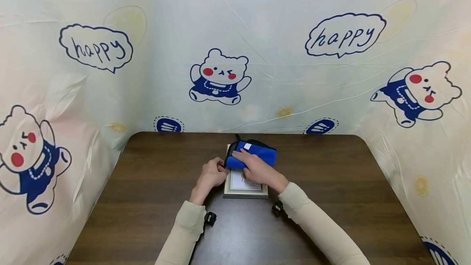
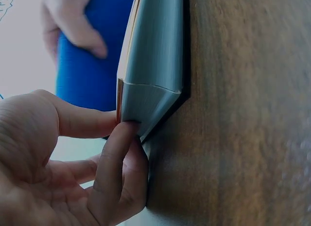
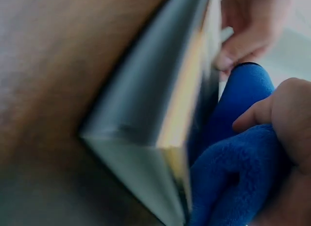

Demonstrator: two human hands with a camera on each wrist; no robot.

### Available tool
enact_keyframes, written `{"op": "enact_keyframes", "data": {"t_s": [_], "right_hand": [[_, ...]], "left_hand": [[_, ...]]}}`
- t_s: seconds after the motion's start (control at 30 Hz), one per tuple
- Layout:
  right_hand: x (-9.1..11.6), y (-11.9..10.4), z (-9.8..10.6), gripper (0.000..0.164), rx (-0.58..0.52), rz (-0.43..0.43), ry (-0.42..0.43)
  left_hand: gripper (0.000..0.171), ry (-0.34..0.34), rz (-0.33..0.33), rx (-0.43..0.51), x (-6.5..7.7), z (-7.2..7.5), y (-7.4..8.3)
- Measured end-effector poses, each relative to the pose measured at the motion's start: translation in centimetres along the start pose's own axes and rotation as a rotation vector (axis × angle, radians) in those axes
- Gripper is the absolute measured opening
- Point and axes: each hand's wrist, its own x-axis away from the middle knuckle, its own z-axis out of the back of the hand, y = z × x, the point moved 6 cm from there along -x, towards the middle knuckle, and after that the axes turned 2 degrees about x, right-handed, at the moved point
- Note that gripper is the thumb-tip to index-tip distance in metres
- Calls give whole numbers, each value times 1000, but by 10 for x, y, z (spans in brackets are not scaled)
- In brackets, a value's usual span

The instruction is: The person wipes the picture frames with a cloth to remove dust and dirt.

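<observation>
A thick picture frame [image 1: 244, 192] with a cream border and a white picture lies flat on the table. Its deep grey-green side [image 2: 153, 46] and gold front edge show in the left wrist view. At its left edge my left hand [image 1: 212, 175] pinches the corner between thumb and curled finger. A folded blue cloth [image 1: 263, 156], with dark edging and a small white label, covers the far part of the frame. My right hand [image 1: 259, 170] holds this cloth against the frame, and the cloth's fluffy fold [image 3: 238, 170] shows in the right wrist view. The frame's far end is hidden.
The brown wooden table [image 1: 154, 199] has rounded far corners. Behind and beside it hangs a pale curtain [image 1: 272, 44] printed with cartoon bears and the word "happy". Small black devices sit at the left cuff [image 1: 210, 218] and the right cuff [image 1: 277, 207].
</observation>
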Motion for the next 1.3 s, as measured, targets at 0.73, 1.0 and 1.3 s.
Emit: {"op": "enact_keyframes", "data": {"t_s": [0.73, 1.0, 1.3], "right_hand": [[3, -11, -18, 53, 484, -51, -86], [4, -12, -18, 48, 559, -66, -74], [14, -9, -15, 44, 579, -102, -76]], "left_hand": [[20, -14, 7, 25, -1, 0, -1], [18, -8, -9, 30, -1, 0, -2], [21, -17, 17, 40, 0, -1, -2]]}}
